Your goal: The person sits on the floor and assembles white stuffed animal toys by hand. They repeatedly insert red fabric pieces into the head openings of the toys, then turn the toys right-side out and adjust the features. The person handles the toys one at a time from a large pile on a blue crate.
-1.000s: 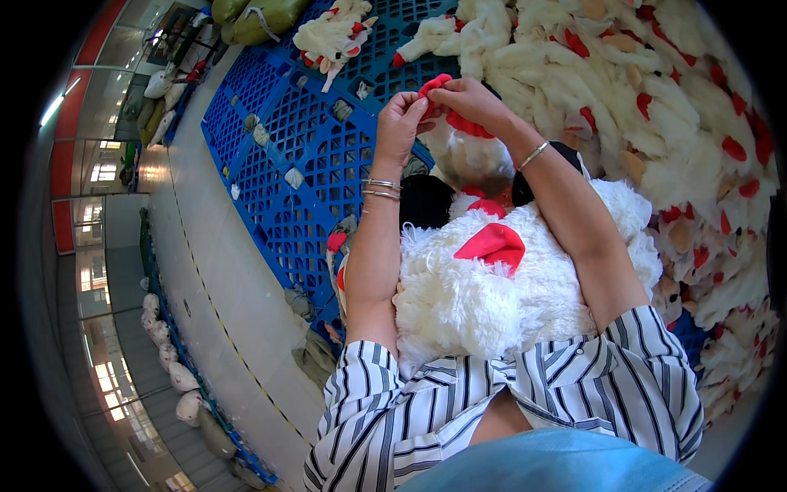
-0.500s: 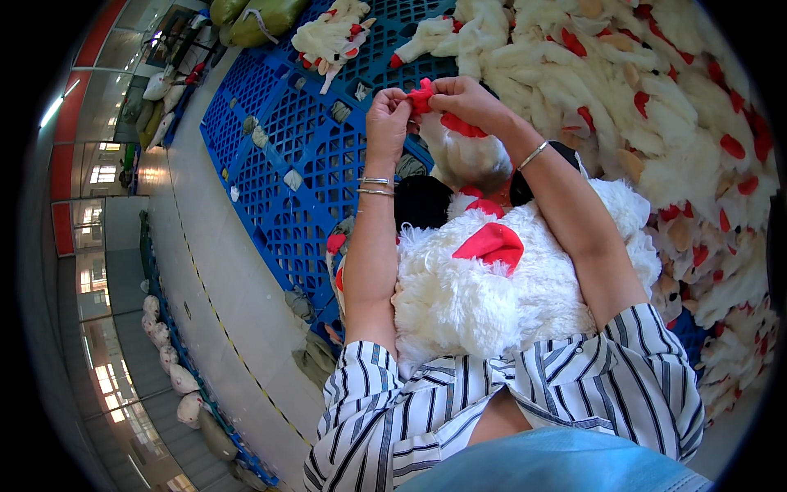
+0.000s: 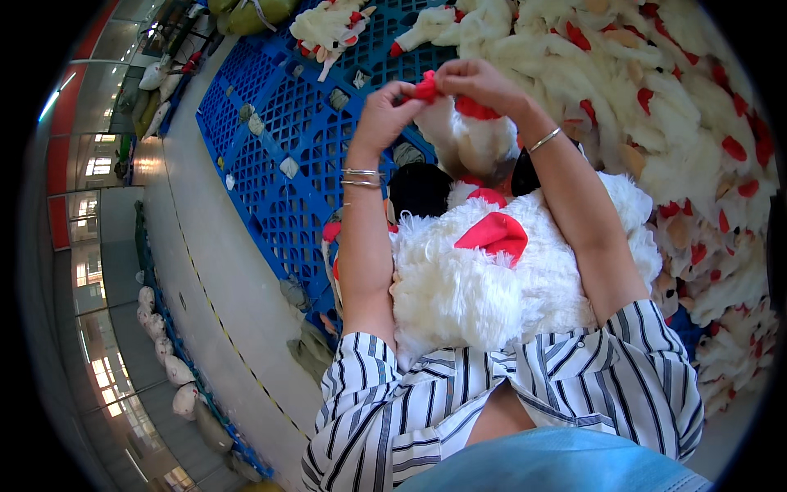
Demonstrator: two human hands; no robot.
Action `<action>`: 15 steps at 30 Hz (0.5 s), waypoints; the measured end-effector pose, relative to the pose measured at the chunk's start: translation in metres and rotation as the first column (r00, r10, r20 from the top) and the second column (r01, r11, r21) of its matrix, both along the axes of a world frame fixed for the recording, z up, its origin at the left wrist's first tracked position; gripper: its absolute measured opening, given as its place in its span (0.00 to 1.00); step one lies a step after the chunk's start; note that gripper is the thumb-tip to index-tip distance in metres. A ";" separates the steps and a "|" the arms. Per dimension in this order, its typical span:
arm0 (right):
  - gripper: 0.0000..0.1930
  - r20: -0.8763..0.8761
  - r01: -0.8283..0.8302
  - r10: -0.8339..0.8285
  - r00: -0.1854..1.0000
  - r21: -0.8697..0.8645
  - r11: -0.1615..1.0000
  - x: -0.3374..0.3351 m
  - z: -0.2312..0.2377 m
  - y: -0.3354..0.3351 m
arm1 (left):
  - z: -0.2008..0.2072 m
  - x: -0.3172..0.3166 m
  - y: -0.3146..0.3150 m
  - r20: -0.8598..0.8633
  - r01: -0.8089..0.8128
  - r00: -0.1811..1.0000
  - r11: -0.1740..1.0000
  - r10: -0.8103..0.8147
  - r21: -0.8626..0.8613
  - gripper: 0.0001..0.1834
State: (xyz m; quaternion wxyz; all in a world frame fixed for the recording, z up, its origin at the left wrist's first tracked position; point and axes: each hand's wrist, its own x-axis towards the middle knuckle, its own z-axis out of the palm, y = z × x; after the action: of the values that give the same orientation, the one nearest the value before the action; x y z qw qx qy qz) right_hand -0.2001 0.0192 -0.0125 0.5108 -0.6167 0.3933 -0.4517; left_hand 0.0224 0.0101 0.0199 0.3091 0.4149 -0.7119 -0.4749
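Out at arm's length, a small red fabric piece [image 3: 425, 87] is pinched between my two hands. My left hand [image 3: 388, 113] grips its left side with thumb and forefinger, and my right hand [image 3: 480, 84] holds its right side. Just below hangs a white plush piece [image 3: 465, 135] with a red patch; whether it is joined to the red fabric I cannot tell. On my lap, between my forearms, lies a shaggy white plush skin [image 3: 459, 283] with a red pointed flap [image 3: 494, 235].
A large heap of white plush skins [image 3: 590, 107] with red parts rises on the right. Blue plastic pallets [image 3: 283, 135] lie ahead and left, bearing another plush skin [image 3: 330, 31]. Stuffed white bags [image 3: 182, 371] line the far left beyond a floor line. Green sacks [image 3: 258, 15] sit far back.
Both hands have shifted slightly away from me with the red fabric. My left wrist has moved a little to the left, and its fingers now reach more sideways.
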 end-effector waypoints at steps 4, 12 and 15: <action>0.13 0.273 0.592 -0.583 0.765 0.057 0.804 -0.056 -0.003 -0.016 | 0.024 0.058 -0.011 -0.258 -0.400 0.885 0.916 0.389 0.008 0.12; 0.14 0.326 0.907 -0.856 0.402 -0.011 0.422 -0.132 -0.023 -0.017 | 0.030 0.102 -0.028 -0.659 -0.587 0.567 0.804 0.494 0.097 0.07; 0.20 -0.017 0.555 -0.573 0.819 -0.226 0.800 -0.074 0.002 -0.006 | 0.055 0.060 -0.002 -0.521 -0.497 0.765 0.861 0.379 -0.104 0.07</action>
State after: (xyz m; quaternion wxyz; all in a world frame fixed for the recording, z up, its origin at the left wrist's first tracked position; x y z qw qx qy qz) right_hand -0.2736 0.0135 -0.0108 0.2679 -0.5406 0.5303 -0.5957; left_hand 0.0820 0.0078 0.0753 0.6266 0.3987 -0.5450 -0.3890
